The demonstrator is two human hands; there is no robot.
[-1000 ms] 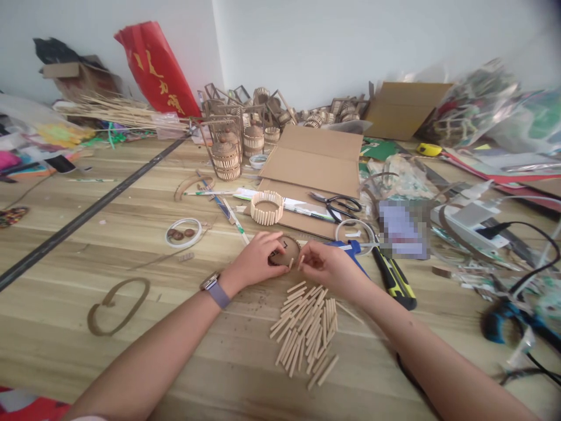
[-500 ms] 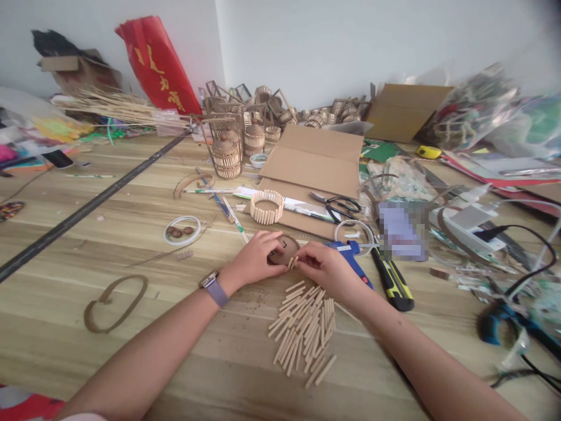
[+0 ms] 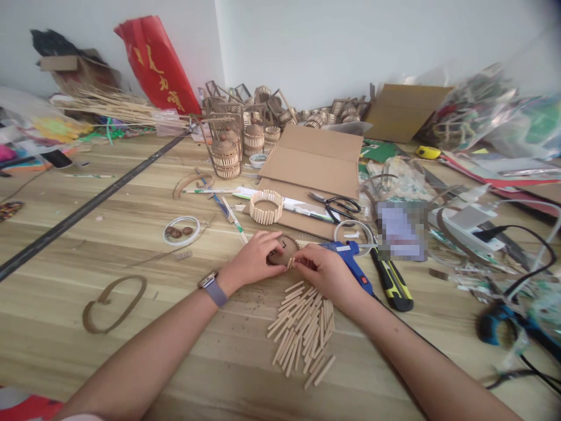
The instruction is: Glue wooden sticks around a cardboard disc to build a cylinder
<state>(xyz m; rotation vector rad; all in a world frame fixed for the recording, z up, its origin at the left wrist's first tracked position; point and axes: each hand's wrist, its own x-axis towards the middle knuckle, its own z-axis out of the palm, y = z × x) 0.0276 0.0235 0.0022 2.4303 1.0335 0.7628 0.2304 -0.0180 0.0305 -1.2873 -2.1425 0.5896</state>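
Observation:
My left hand (image 3: 254, 257), with a watch on its wrist, grips a round brown disc (image 3: 287, 248) by its left side, thumb near the front edge. Dark marks show on the disc's face. At the front right edge of the disc, a short wooden stick (image 3: 290, 263) stands by the fingertips of my right hand (image 3: 324, 269), which are pinched together at it. Just below both hands lies a loose pile of short wooden sticks (image 3: 302, 327). Beyond the disc sits a ring of upright sticks (image 3: 266, 209).
Right of my hands lie a blue glue gun (image 3: 350, 260), a utility knife (image 3: 392, 286) and black scissors (image 3: 337, 204). A white tape roll (image 3: 182, 231) and a brown strip loop (image 3: 114, 304) are at left. Small stick baskets (image 3: 225, 158) and flat cardboard (image 3: 311, 158) stand behind.
My right fingertips have shifted slightly at the disc's edge, and less of the sticks shows between them. My left hand and the disc stay in place.

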